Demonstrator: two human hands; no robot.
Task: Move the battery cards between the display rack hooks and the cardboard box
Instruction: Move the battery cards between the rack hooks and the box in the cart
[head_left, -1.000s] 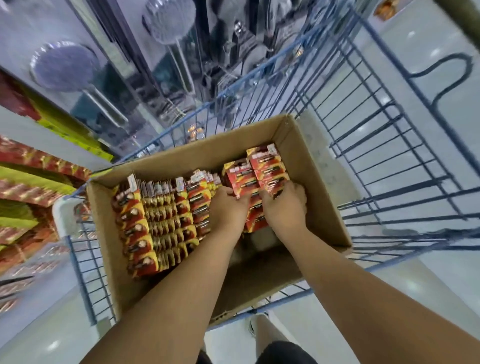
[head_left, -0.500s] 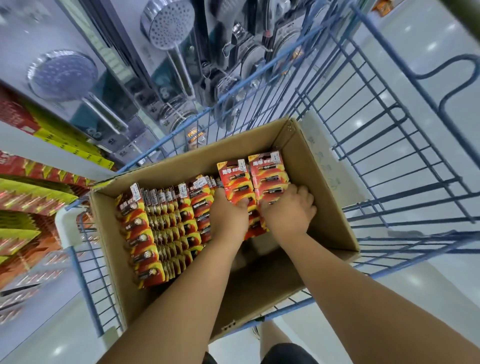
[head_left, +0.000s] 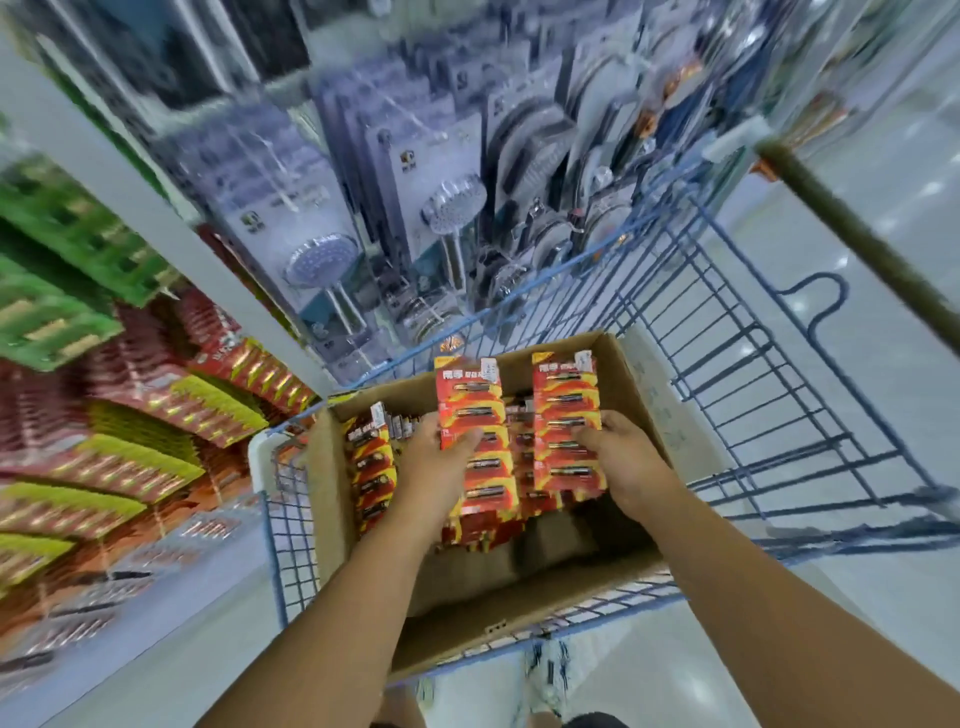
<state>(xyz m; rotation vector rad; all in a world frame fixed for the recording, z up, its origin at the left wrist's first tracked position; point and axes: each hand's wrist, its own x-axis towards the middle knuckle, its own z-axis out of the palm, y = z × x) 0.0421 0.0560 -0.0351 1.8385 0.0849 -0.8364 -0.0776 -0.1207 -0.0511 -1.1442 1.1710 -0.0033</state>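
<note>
Both hands full of battery cards over the box

My left hand grips one stack of battery cards, my right hand grips another stack, both held upright above the cardboard box in the blue wire cart. More cards stand inside at left; shower heads hang beyond.

Box in cart

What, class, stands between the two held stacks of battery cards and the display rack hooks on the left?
Nothing visible does. The left hand and right hand each grip a stack of battery cards lifted above the cardboard box; the blurred display rack lies left beyond the cart's rim.
</note>
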